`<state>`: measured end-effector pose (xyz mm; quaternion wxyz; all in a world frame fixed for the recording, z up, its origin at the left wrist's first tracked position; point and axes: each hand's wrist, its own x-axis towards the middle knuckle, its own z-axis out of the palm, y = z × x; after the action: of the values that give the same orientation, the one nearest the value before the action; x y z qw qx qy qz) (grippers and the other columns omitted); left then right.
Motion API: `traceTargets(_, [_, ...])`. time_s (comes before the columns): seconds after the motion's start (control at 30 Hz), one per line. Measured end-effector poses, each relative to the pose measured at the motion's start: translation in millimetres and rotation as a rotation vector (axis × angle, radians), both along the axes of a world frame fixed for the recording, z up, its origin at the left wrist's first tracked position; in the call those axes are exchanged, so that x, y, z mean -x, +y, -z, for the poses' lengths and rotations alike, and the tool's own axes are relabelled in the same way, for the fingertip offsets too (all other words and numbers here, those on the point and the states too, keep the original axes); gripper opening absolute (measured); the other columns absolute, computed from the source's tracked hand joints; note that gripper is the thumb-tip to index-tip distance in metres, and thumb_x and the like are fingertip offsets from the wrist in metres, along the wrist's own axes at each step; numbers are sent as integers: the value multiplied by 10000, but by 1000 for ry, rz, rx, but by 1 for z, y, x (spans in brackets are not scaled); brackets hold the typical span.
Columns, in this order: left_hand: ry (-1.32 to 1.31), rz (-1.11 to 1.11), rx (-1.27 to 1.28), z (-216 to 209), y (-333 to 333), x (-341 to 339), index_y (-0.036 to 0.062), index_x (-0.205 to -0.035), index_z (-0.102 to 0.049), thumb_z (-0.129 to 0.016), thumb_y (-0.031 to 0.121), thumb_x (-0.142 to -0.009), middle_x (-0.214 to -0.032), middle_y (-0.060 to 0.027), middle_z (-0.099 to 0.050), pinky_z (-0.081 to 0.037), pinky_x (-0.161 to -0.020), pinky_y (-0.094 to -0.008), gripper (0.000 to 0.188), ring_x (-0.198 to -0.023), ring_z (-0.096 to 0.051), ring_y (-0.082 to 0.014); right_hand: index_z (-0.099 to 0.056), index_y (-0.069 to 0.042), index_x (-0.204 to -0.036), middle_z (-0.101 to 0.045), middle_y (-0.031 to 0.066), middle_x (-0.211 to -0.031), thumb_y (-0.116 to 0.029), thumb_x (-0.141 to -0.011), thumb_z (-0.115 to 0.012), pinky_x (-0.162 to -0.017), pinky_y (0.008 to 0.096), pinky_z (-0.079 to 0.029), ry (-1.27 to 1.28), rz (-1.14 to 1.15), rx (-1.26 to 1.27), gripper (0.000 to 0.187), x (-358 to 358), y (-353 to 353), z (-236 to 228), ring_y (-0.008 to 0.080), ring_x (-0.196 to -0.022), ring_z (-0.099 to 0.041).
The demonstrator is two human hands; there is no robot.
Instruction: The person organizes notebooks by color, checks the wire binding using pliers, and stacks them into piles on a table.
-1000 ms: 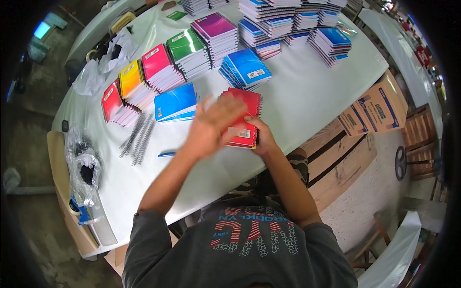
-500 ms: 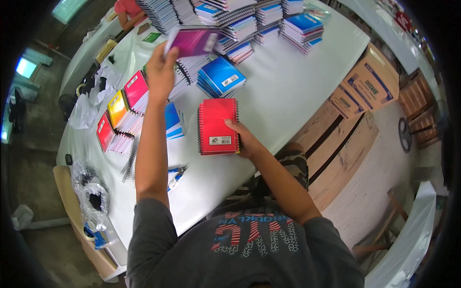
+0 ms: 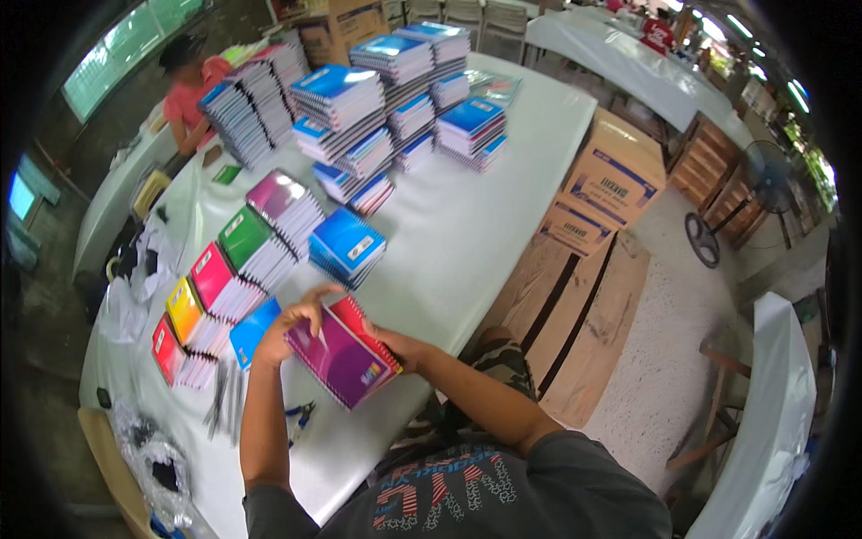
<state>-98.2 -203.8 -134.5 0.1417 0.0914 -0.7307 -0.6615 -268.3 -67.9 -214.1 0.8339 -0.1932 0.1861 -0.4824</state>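
Note:
My left hand (image 3: pixel 294 327) grips a purple spiral notebook (image 3: pixel 348 361), tilted over the red spiral notebooks (image 3: pixel 356 318) in my right hand (image 3: pixel 404 349). The purple cover hides most of the red one. My right fingers are closed round the right edge of the red stack, with the thumb near its top. Left of my hands, a slanting row of notebook piles runs from a red pile (image 3: pixel 168 350) through yellow (image 3: pixel 185 310), pink (image 3: pixel 215 277) and green (image 3: pixel 242 235) to purple (image 3: pixel 277 193). Blue notebooks (image 3: pixel 348 241) lie just beyond my hands, and a blue one (image 3: pixel 255 331) beside my left wrist.
Tall notebook stacks (image 3: pixel 337 90) stand at the table's far end. Pliers (image 3: pixel 302 415) and loose wire spirals (image 3: pixel 220 409) lie near my left forearm. Cartons (image 3: pixel 615 175) rest on a wooden pallet (image 3: pixel 575 323) to the right. A person in pink (image 3: pixel 184 108) sits at far left.
My left hand has brought the purple notebook from the far piles down over the red notebooks in my right hand. The view has shifted, showing more of the far room.

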Motion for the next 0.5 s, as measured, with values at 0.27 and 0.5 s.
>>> traceTargets(0.27, [27,-724,-250,4,41,11,-13,-1310,-382,-613,342,-844,-1327,-184,-405,-311,-1030,-400,630,-1255,-376,-292,-345,-7,-1297,-530,125,-1155,-238,-718,-712,-880,339,-462,174,229,166,723,17,14,-29,218,-1026,-559])
traceTargets(0.5, [46,-599,-354,47,109,-2,21,-1245,-381,-798,98,-649,-1169,-102,-528,-473,-878,-334,732,-1036,-554,-201,-222,18,-1364,-374,165,-1309,-287,-625,-825,-1045,360,-265,897,481,632,1001,24,21,-31,254,-1221,-359])
